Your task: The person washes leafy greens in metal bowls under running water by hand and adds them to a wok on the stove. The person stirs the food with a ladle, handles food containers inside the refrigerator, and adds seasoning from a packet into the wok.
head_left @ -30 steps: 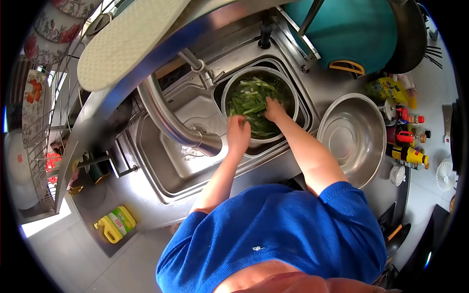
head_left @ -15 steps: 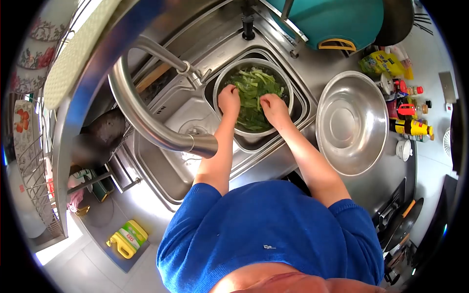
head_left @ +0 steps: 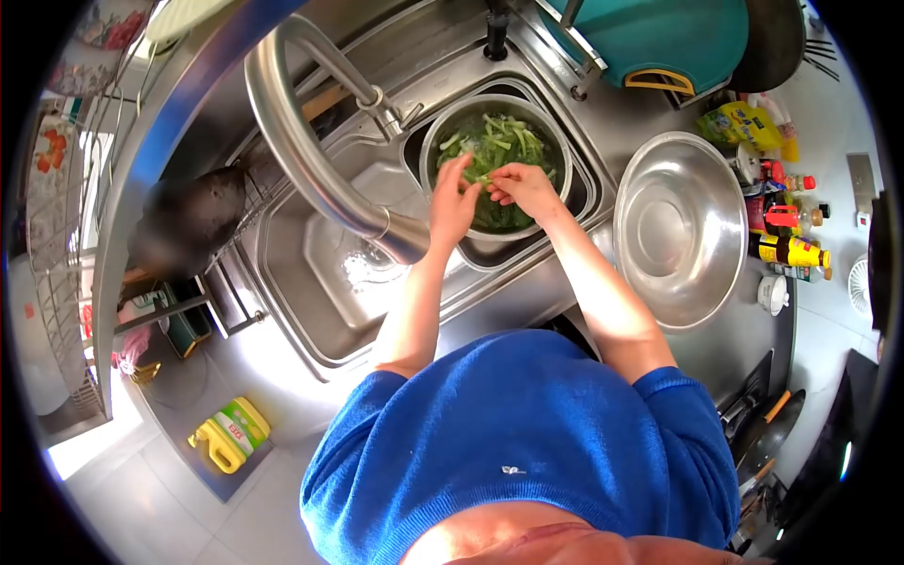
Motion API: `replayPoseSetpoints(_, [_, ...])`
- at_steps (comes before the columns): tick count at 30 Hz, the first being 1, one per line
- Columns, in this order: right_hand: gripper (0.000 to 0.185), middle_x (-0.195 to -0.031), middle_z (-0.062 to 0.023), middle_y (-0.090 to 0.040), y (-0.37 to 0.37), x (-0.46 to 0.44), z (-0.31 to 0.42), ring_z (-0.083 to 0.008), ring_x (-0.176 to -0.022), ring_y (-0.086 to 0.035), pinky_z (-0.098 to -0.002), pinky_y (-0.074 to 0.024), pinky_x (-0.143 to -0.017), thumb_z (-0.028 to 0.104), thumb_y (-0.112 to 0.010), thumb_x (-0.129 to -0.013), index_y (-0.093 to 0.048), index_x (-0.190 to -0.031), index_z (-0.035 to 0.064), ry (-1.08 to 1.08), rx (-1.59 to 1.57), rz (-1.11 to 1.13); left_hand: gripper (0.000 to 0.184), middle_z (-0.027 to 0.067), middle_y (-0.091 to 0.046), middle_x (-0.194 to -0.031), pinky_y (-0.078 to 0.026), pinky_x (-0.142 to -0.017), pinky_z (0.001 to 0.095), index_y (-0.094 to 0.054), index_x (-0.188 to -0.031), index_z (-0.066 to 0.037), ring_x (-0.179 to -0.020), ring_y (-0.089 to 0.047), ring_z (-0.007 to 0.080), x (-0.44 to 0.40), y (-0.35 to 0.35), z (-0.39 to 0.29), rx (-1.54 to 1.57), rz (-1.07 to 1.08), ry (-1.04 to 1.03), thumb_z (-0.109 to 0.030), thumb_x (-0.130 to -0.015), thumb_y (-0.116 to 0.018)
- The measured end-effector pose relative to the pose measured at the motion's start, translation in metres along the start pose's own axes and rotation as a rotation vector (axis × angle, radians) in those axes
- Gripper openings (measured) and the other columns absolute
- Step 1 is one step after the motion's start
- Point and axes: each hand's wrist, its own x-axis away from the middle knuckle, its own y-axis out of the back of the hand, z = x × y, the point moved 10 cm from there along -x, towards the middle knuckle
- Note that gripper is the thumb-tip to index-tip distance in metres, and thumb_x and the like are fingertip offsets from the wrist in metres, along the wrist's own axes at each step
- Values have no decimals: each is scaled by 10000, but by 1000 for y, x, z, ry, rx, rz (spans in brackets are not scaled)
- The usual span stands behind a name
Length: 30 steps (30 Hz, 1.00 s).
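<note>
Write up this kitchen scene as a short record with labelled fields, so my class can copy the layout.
place: double sink
vessel: steel pot, in the right basin
contents: leafy greens
left hand: open, over the pot's near left edge
right hand: fingertips pinched on a green piece, over the pot
faucet: arches over the left basin
right of sink: wide steel bowl
left of sink: yellow jug, green-and-white label

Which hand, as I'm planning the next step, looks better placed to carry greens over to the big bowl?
The right hand, I'd judge. It is over the greens and nearer the bowl; the left hand would likely have to cross the right arm.
</note>
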Motion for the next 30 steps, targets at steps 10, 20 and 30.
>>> replayPoseSetpoints(10, [182, -819, -117, -639, 6, 28, 35, -174, -676, -622, -286, -485, -614, 57, -570, -812, -624, -973, -6, 153, 462, -18, 148, 76, -559, -763, -425, -579, 268, -613, -869, 22, -636, -532, 147, -7, -25, 19, -21, 273, 26, -48, -744, -649])
replayPoseSetpoints(20, [130, -820, -199, -610, 29, 42, 54, -369, -799, -586, -409, -458, -705, 109, -518, -815, -576, -841, -5, 317, 756, -409, 171, 96, -565, -827, -444, -626, 290, -595, -897, 5, -671, -548, 203, -5, -14, 2, -151, 97, -91, -43, -741, -646])
replayPoseSetpoints(30, [92, -828, -115, -601, -71, 95, 59, -287, -806, -585, -352, -472, -700, 71, -575, -756, -621, -829, 38, 657, 1018, 59, 268, 73, -571, -829, -438, -563, 279, -563, -976, -21, -658, -530, 147, 80, -23, 70, 692, 63, 709, -245, -940, -421])
